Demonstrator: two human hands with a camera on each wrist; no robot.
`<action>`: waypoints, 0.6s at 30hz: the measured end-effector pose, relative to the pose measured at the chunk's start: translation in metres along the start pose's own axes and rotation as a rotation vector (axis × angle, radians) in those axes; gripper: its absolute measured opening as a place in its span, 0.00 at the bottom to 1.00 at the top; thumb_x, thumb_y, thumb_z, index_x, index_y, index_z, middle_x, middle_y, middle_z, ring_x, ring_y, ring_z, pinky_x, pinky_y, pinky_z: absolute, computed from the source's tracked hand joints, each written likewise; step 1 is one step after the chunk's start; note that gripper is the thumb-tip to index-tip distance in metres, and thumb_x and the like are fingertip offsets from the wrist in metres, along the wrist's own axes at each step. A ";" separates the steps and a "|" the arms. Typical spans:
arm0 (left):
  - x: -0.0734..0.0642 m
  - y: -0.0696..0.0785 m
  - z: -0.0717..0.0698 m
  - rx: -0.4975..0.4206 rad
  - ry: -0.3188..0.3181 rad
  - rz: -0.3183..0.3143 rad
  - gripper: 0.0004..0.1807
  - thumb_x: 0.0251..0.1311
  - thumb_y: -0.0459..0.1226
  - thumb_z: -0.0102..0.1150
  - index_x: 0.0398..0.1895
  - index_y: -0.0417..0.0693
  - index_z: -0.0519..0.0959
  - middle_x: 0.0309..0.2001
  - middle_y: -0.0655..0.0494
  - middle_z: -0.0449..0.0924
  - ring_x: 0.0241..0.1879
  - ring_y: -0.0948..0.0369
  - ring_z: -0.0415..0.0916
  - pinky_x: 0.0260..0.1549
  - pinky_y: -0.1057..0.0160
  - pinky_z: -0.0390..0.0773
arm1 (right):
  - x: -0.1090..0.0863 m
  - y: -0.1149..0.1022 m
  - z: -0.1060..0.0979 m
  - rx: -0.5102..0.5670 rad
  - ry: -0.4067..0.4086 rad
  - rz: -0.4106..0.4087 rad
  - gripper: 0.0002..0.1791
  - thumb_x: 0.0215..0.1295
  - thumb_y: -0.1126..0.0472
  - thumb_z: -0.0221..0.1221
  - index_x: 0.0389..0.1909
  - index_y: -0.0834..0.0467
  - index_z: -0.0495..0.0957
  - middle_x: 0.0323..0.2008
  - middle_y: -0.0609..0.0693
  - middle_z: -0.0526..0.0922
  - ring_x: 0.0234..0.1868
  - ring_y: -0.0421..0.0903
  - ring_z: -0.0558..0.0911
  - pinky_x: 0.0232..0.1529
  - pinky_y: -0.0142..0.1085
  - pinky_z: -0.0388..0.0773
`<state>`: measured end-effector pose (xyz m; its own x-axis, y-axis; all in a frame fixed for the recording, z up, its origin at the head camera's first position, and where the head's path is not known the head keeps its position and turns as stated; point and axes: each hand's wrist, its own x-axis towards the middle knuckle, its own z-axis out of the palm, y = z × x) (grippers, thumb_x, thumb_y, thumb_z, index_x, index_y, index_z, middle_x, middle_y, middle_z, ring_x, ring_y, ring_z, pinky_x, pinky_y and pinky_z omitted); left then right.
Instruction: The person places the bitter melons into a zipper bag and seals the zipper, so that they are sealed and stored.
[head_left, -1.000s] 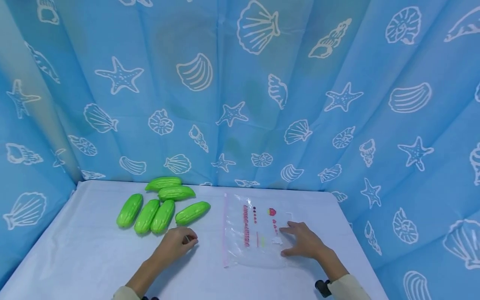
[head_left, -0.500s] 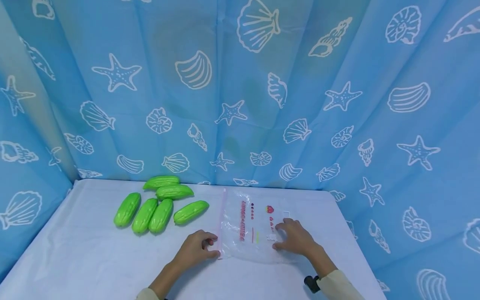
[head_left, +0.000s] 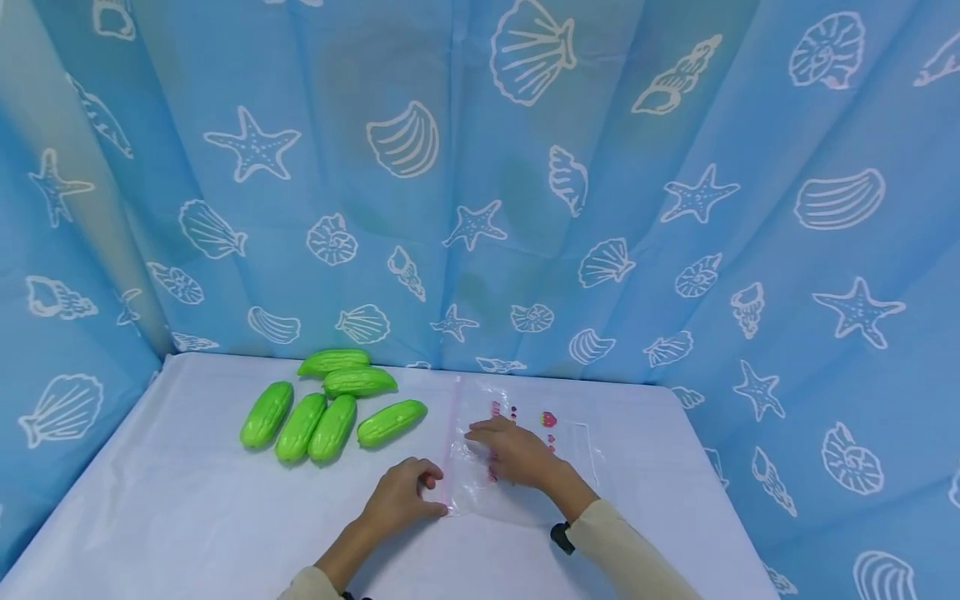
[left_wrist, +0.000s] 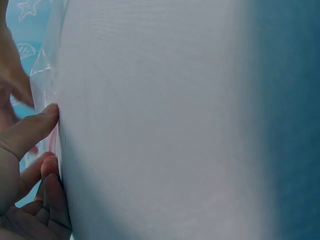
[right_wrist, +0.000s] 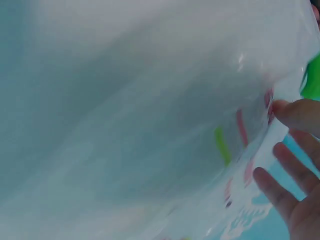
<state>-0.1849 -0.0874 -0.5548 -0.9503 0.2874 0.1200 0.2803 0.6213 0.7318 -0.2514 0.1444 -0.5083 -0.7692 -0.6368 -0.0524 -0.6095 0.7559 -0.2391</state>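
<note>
The two hands are apart from each other. The left hand (head_left: 401, 493) has thumb and fingers separated, with the thumb tip at the near end of the pink edge strip (head_left: 453, 433) of a clear plastic bag (head_left: 576, 446). The right hand (head_left: 517, 454) is positioned over the printed face of the bag, fingers extended and spread; whether its fingertips press the film cannot be determined. The bag lies flat beneath the right hand, its strip between the two hands and its opposite end to the right of the right hand. A black device (head_left: 562, 537) is located at the right wrist, next to a beige sleeve (head_left: 626, 550). Forward and to the left of the left hand, six green vegetables (head_left: 332, 429) lie on the white-covered tabletop (head_left: 172, 508): four nearer, two behind. Beyond both hands hangs a blue curtain (head_left: 465, 158) with white shell and starfish motifs.
</note>
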 end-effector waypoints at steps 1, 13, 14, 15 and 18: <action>0.000 0.000 0.000 -0.001 -0.004 0.000 0.24 0.39 0.42 0.80 0.40 0.45 0.81 0.30 0.63 0.72 0.27 0.68 0.66 0.27 0.68 0.70 | 0.004 -0.003 0.001 -0.011 -0.003 -0.026 0.30 0.61 0.63 0.66 0.65 0.45 0.73 0.66 0.42 0.71 0.69 0.46 0.66 0.63 0.43 0.70; 0.002 0.004 -0.002 -0.004 -0.030 -0.021 0.24 0.40 0.41 0.80 0.41 0.46 0.80 0.30 0.62 0.72 0.27 0.67 0.65 0.26 0.68 0.69 | 0.035 -0.018 0.006 -0.154 -0.089 -0.175 0.30 0.59 0.66 0.67 0.62 0.43 0.75 0.66 0.42 0.71 0.66 0.45 0.68 0.61 0.38 0.72; 0.002 0.004 -0.002 0.000 -0.030 -0.023 0.24 0.39 0.42 0.80 0.41 0.46 0.80 0.30 0.62 0.72 0.26 0.67 0.65 0.26 0.68 0.69 | 0.036 -0.018 0.007 -0.162 -0.086 -0.178 0.29 0.59 0.65 0.67 0.61 0.44 0.76 0.65 0.42 0.72 0.66 0.44 0.69 0.62 0.38 0.72; 0.002 0.004 -0.002 0.001 -0.032 -0.025 0.24 0.39 0.42 0.80 0.41 0.46 0.80 0.30 0.62 0.72 0.26 0.67 0.65 0.26 0.68 0.69 | 0.037 -0.018 0.007 -0.156 -0.081 -0.179 0.27 0.59 0.66 0.66 0.60 0.44 0.77 0.64 0.42 0.73 0.65 0.44 0.69 0.61 0.38 0.72; 0.002 0.005 -0.004 0.005 -0.041 -0.032 0.24 0.39 0.42 0.80 0.40 0.46 0.80 0.30 0.62 0.71 0.27 0.67 0.65 0.26 0.68 0.68 | 0.039 -0.018 0.006 -0.137 -0.066 -0.173 0.23 0.61 0.65 0.65 0.57 0.44 0.79 0.60 0.44 0.74 0.62 0.44 0.70 0.61 0.36 0.72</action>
<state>-0.1859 -0.0863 -0.5484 -0.9525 0.2967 0.0692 0.2508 0.6345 0.7311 -0.2692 0.1049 -0.5114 -0.6395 -0.7639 -0.0862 -0.7551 0.6452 -0.1162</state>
